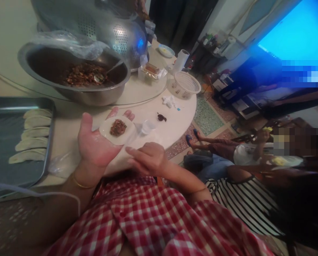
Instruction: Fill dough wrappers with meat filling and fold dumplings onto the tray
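Observation:
My left hand (95,147) lies palm up with its fingers stretched out, dusted with flour. Across the fingers rests a round dumpling wrapper (105,127), laid flat and unfolded, with a mound of meat filling (118,127) at its centre. Just to the right, my right hand (148,158) points its index finger toward the wrapper, its other fingers loosely bent; I see nothing between them. Beyond it sits a small white dish (148,127). Several folded dumplings (35,133) line the right side of a metal tray (4,137) at the left.
Behind my hands stands a steel bowl (95,96) of filling with a spoon (97,79), plastic film on its rim. A colander (121,37), a plastic basket (187,85) and crumpled tissue (169,101) are farther back. A white cable (41,193) crosses my left forearm. People sit at right.

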`<state>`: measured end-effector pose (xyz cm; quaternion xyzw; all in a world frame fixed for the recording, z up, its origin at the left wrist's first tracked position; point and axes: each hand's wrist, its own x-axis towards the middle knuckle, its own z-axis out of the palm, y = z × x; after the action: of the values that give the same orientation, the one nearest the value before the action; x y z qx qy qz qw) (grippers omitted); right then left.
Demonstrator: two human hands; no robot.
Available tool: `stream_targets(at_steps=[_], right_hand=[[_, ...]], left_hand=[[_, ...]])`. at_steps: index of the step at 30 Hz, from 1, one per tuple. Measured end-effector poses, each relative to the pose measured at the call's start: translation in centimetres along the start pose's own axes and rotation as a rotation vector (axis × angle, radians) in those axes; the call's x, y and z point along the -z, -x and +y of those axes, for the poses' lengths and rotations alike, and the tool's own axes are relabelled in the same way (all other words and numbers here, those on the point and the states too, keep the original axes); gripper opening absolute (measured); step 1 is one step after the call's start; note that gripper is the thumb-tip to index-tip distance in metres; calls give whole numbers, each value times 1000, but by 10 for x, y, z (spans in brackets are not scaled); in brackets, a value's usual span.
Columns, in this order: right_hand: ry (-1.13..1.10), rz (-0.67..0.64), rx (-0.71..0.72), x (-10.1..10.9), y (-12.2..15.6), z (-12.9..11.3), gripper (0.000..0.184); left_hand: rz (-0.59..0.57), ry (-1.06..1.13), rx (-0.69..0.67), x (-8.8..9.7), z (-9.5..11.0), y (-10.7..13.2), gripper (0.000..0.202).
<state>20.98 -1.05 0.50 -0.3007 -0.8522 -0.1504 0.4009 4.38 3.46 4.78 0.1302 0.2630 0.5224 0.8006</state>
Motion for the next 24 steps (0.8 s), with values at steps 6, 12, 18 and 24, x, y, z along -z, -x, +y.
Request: stream_targets(at_steps=[6,12,18,24], right_hand=[[209,252,-100,-8,6,23,19],[133,386,23,-12,7,34,14],[191,221,83,-17,31,38,11],[44,306,119,-15,25,26,10]], left_hand=[[-89,24,106,-5,-2,4,72],[-76,6,218,-11,-10,9,72],[-72,-27,283,-9,-14,10,62],[-44,-105,288,-5,-19,10,47]])
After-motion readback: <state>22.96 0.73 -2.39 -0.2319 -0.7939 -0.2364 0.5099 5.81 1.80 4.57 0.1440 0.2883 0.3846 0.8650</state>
